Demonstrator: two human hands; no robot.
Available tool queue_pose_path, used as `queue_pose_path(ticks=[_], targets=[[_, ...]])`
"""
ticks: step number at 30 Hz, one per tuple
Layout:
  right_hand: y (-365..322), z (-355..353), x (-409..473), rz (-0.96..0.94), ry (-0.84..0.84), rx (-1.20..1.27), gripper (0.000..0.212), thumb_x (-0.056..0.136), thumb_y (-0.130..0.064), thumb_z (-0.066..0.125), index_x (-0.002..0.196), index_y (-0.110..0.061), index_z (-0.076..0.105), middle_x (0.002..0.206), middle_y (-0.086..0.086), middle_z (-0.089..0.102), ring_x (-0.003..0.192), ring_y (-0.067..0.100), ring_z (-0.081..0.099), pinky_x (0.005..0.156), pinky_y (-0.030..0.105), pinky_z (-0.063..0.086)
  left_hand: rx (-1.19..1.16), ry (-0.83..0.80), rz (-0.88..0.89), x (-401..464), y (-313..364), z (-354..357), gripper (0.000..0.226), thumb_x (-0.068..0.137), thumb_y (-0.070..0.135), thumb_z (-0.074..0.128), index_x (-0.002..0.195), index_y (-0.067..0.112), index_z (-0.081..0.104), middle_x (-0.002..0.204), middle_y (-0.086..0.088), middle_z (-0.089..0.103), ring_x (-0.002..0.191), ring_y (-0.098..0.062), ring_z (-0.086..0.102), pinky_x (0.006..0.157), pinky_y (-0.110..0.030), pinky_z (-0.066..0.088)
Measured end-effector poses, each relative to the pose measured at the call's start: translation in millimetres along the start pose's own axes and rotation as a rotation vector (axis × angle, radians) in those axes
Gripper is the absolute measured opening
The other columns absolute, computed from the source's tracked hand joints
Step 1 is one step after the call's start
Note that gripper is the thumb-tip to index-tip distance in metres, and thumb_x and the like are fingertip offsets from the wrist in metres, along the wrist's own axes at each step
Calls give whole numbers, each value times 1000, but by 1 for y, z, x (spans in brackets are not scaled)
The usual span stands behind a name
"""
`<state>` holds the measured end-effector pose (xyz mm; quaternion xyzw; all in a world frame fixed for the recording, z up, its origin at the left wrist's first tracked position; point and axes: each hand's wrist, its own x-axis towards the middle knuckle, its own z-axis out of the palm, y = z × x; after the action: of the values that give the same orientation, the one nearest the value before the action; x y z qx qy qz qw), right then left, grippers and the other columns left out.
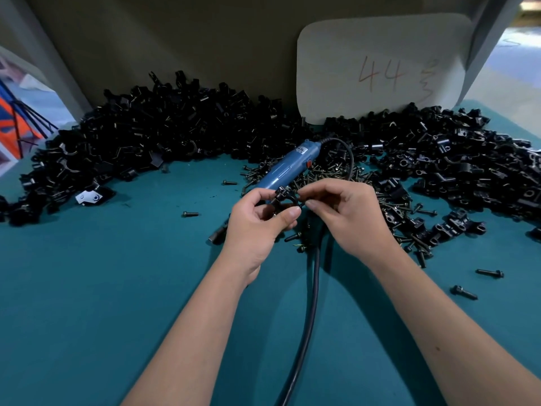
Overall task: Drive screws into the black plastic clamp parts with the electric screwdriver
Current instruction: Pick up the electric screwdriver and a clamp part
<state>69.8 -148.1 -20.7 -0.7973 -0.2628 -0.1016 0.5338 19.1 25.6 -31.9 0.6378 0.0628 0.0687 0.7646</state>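
Both hands gripped one small black plastic clamp part (283,197) between them above the teal counter (102,288), left hand (259,218) pinching it from the left, right hand (345,212) pinching its right end, possibly seating a screw, too small to tell. The blue corded electric screwdriver (285,168) lay just beyond the fingertips, untouched, long axis slanting away to the right. Either hand looked about equally near it; loose dark screws (322,174) lay around it.

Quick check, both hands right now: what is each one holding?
Left hand: grips the black clamp part.
Right hand: fingers curled, pinching the same clamp part.
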Motion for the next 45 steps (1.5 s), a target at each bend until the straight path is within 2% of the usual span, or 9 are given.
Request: queue_pose_path(ticks=[4, 10, 16, 21, 28, 33, 37, 42, 45], targets=[[-2, 0, -1, 2, -10, 36, 23, 89, 1, 78, 105, -15, 80, 93, -8, 79, 92, 10, 75, 85, 26, 61, -17, -21, -1, -1, 1, -1, 31, 83, 6, 84, 106, 15, 63, 83, -3, 78, 74, -16, 72, 76, -24, 59], [-8, 1, 4, 71, 8, 186, 4, 88, -20, 83, 86, -22, 80, 78, -6, 76, 67, 7, 66, 63, 19, 53, -182, -88, -54, -4, 7, -3, 47, 69, 15, 84, 111, 9, 65, 83, 0, 76, 72, -14, 72, 72, -20, 58], [-15, 10, 2, 199, 66, 322, 34, 81, -42, 82, 71, -15, 64, 59, -1, 57, 51, 18, 49, 41, 28, 42, -338, -103, -130, -6, 10, -2, 62, 71, 11, 81, 127, 0, 59, 84, -3, 72, 71, -12, 70, 70, -19, 58], [-24, 12, -4, 322, -37, 707, 25, 90, -38, 71, 101, -17, 80, 78, 2, 68, 64, 13, 60, 49, 25, 45, -427, -138, -135, -7, 9, 3, 45, 76, 12, 79, 118, 4, 66, 97, -11, 73, 75, -12, 68, 72, -19, 58], [-30, 21, -3, 455, 112, 630, 23, 74, -41, 84, 68, -24, 71, 66, 0, 64, 56, 12, 60, 48, 25, 45, -422, -95, -151, -9, 8, 7, 63, 75, 11, 79, 132, -4, 57, 90, -6, 73, 75, -13, 68, 73, -20, 58], [-30, 21, -7, 414, 24, 730, 19, 82, -36, 75, 92, -21, 81, 89, 7, 71, 67, 12, 61, 53, 25, 51, -428, -90, -147, -8, 9, 5, 58, 74, 11, 79, 127, -3, 60, 90, -8, 75, 75, -11, 69, 74, -20, 59], [-29, 23, -6, 438, 83, 691, 19, 75, -35, 84, 71, -24, 70, 77, 5, 68, 61, 16, 61, 51, 25, 49, -413, -89, -148, -9, 7, 7, 65, 73, 10, 80, 133, -2, 56, 87, -6, 74, 74, -12, 70, 73, -21, 58], [-29, 22, -9, 390, -9, 785, 14, 86, -30, 74, 96, -21, 79, 91, 5, 71, 70, 13, 64, 57, 24, 53, -444, -101, -133, -8, 8, 5, 51, 75, 10, 78, 122, 0, 62, 88, -6, 75, 74, -11, 69, 72, -19, 58], [-30, 24, -9, 415, 38, 750, 8, 81, -31, 80, 81, -24, 76, 82, 2, 70, 65, 13, 64, 54, 24, 52, -434, -107, -137, -8, 8, 4, 52, 75, 11, 79, 123, -1, 63, 87, -4, 74, 74, -10, 68, 74, -20, 59]])
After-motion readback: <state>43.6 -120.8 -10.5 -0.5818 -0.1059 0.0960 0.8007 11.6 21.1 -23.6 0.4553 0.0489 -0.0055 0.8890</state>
